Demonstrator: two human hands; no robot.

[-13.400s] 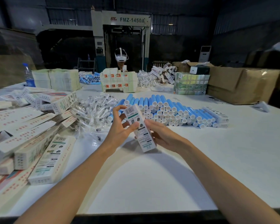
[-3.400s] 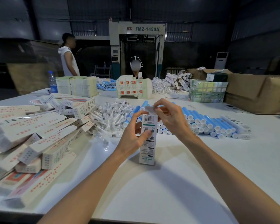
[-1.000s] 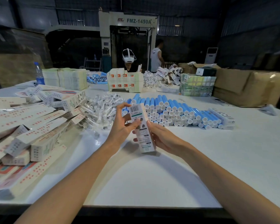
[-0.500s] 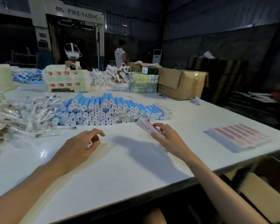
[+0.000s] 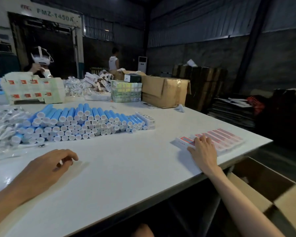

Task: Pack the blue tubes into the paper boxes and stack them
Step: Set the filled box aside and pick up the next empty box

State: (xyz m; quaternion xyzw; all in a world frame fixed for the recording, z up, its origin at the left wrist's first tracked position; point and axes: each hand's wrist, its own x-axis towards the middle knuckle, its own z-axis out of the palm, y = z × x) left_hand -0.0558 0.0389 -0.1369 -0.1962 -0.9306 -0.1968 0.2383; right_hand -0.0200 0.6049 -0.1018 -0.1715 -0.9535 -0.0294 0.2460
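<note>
The right hand (image 5: 203,151) lies on top of a red-and-white paper box (image 5: 181,142) at the near end of a flat row of paper boxes (image 5: 224,138) close to the bench's right edge. Its fingers are spread and only lightly bent, and the thumb is stretched along the box's near side. It seems to press the box down and in against its neighbour rather than grip it, probably so the row stays square for another layer. The left hand (image 5: 58,161) sits low over the bare middle of the bench (image 5: 126,177), fingers loosely curled and holding nothing, apparently free to fetch the next piece. The blue tubes (image 5: 79,124) are banked in layers further back, white caps facing the person, within easy reach of that hand. Clear-wrapped plastic parts (image 5: 3,120) lie heaped just to their left. An open cardboard carton (image 5: 266,192) stands below the bench edge beside the row, likely there to take finished stacks.
</note>
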